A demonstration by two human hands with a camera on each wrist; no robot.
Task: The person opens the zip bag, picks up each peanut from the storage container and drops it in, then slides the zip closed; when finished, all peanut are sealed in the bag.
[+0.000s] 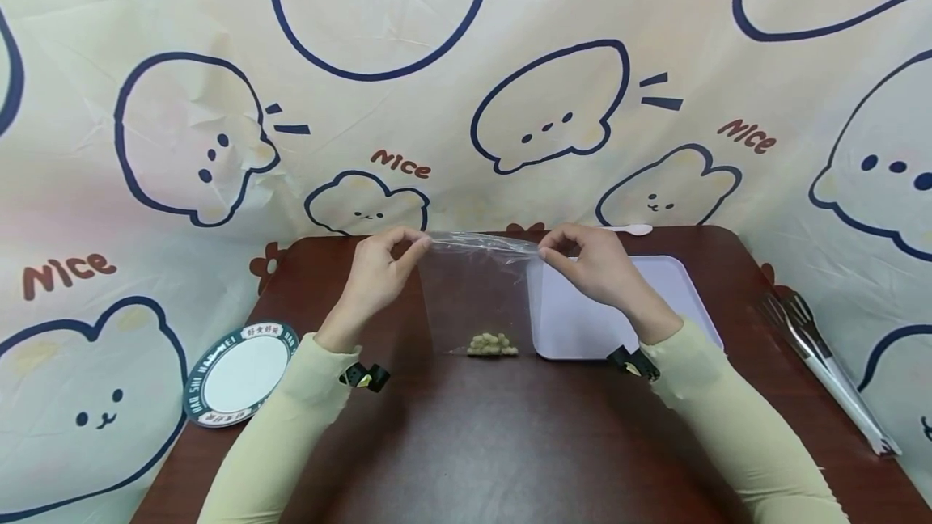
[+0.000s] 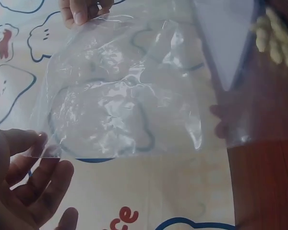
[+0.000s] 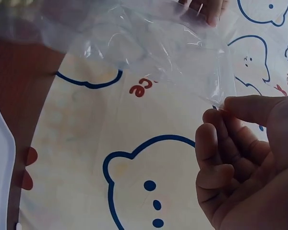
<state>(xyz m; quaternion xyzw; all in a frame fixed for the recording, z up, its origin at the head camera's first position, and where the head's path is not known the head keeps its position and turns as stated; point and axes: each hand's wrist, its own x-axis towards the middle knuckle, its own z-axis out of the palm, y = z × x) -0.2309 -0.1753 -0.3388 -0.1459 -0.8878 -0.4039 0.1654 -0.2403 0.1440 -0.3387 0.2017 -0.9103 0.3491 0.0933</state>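
A clear plastic bag hangs upright between my two hands, creased and shiny along its top edge. At its bottom lies a small heap of peanuts, their knobbly pale shells plain in the left wrist view. My left hand pinches the upper left corner of the bag between thumb and forefinger. The upper right corner is pinched the same way by my right hand. In the right wrist view, the other fingers of the right hand curl loosely below the plastic film.
Just right of the bag, a pale lavender tray lies partly under my right forearm. A round plate with a green rim is at the left table edge. Metal tongs lie at the right, and a pale spoon at the back edge.
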